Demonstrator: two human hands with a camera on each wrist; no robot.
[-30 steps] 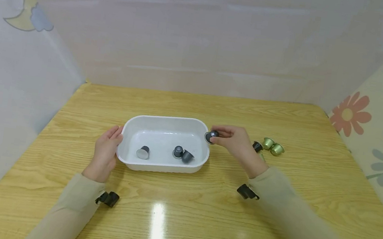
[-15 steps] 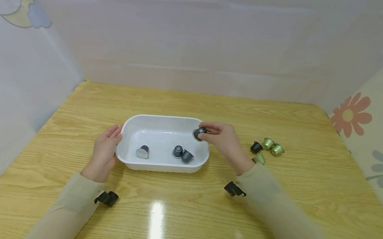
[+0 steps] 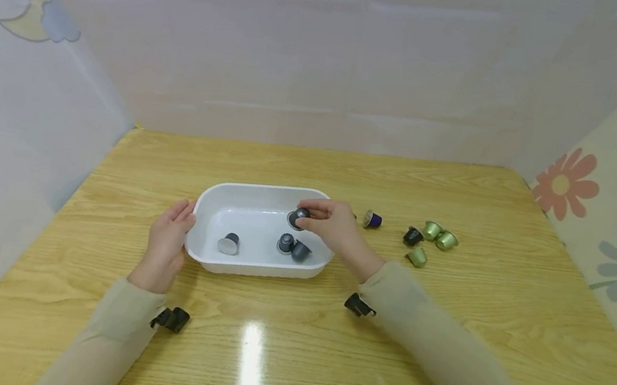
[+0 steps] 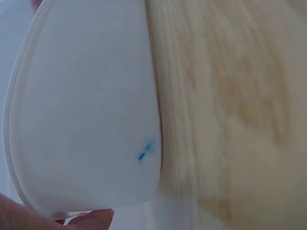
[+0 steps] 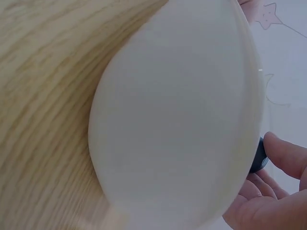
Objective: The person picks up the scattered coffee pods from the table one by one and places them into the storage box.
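A white oblong tub [image 3: 257, 270] stands on the table, its long side toward me. My left hand [image 3: 166, 242] grips the tub's left end at the rim; in the left wrist view the fingers [image 4: 91, 219] are around that edge. With thumb and fingers, my right hand [image 3: 336, 225] pinches a dark coffee capsule [image 3: 299, 218] over the tub's right half. Its dark side [image 5: 259, 158] shows past the tub wall in the right wrist view. Inside the tub lie a capsule with a pale lid facing me [image 3: 228, 244], an upright dark capsule [image 3: 286, 242] and a tipped grey capsule [image 3: 301, 252].
Right of the tub on the wooden table [image 3: 285, 371] lie a purple capsule [image 3: 373, 219], a black capsule [image 3: 412, 236] and three green capsules, one [image 3: 417, 257] nearer me than the others. Pale cloth walls [image 3: 323, 77] enclose the table's back and sides.
My right hand has carried the dark capsule leftward from beside the tub's right rim to over its inside. The purple capsule has come into view behind it. My left hand keeps its grip.
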